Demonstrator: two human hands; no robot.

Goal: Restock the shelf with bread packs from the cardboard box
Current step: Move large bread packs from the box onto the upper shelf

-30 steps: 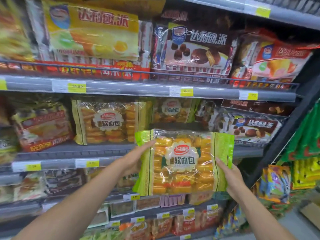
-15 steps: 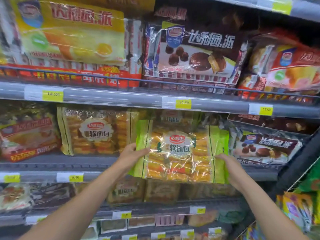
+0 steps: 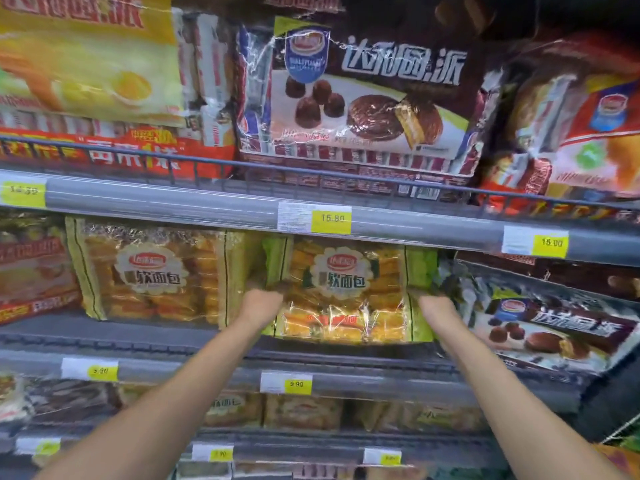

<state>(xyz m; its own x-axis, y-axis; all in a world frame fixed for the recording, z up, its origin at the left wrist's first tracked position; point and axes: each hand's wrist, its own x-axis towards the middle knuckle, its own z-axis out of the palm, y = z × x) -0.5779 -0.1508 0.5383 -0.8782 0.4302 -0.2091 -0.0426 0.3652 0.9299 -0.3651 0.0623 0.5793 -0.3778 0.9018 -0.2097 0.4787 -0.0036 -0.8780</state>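
Bread pack [image 3: 346,289]: upright on shelf [image 3: 173,336], between both hands.
Left hand [image 3: 261,304]: curled round its lower left edge.
Right hand [image 3: 437,308]: curled round its lower right edge.

view: head-worn | faces: forward at shelf [image 3: 381,380] | range: close

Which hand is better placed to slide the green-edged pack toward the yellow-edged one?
Probably the right hand: it holds the green-edged pack at the right; the left hand lies between it and the yellow-edged pack.
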